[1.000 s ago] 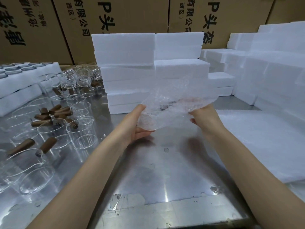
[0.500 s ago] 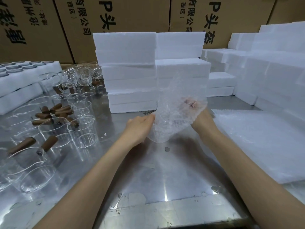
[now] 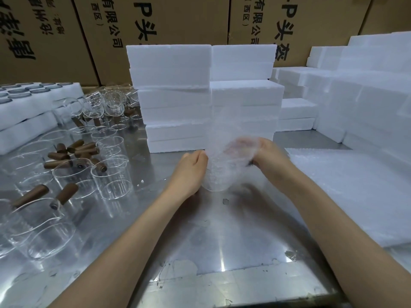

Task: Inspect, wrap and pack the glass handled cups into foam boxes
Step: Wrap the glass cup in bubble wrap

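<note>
Between my hands is a glass cup rolled in clear bubble wrap [image 3: 224, 165], held just above the steel table. My left hand [image 3: 191, 172] grips the bundle's left side. My right hand [image 3: 269, 154] holds its right end, fingers partly veiled by the wrap. The cup itself is only faintly visible through the wrap, its rounded base showing at the bottom. Several bare glass cups with brown wooden handles [image 3: 66, 192] stand and lie on the left of the table. Stacked white foam boxes [image 3: 178, 94] rise just behind my hands.
More foam boxes and lids [image 3: 360, 103] fill the right side, and a flat sheet stack of bubble wrap [image 3: 355, 192] lies at right. A foam tray with round holes [image 3: 29, 101] sits far left. Cardboard cartons [image 3: 178, 21] form the back wall. The steel table [image 3: 222, 241] stretches toward me.
The bubble wrap sheet, spread wide a second ago, has been rolled in around the cup. My hands have come closer together and lowered slightly.
</note>
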